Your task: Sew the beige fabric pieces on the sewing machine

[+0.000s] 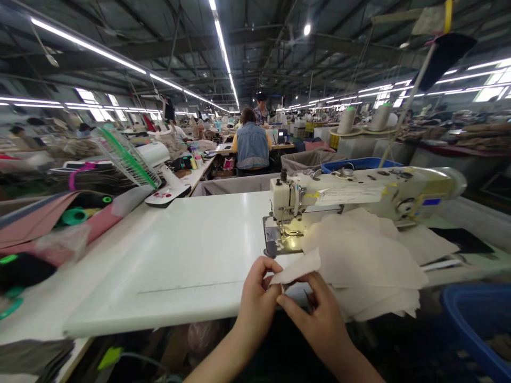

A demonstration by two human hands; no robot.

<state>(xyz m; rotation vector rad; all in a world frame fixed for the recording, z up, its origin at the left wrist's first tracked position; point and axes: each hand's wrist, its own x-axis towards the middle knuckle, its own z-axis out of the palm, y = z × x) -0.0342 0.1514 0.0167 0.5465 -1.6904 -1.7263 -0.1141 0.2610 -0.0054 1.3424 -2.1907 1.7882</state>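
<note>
A small piece of beige fabric [297, 267] is pinched between my two hands at the front edge of the white sewing table [187, 250]. My left hand [258, 292] has its fingers closed on the fabric's left end. Thumb and fingers of my right hand [319, 314] grip its lower right side; something dark shows by those fingers, too small to name. Just beyond my hands stands the sewing machine [285, 205], its needle area lit and no fabric visible under the foot. To the right lies a fanned stack of beige fabric pieces [363, 250].
A white desk fan [159, 159] stands at the table's left back. Thread cones [346, 119] rise behind the machine. A blue basket [475, 319] is at the lower right. Black thread spools [24, 274] lie at left. A person in a denim vest [251, 143] sits ahead.
</note>
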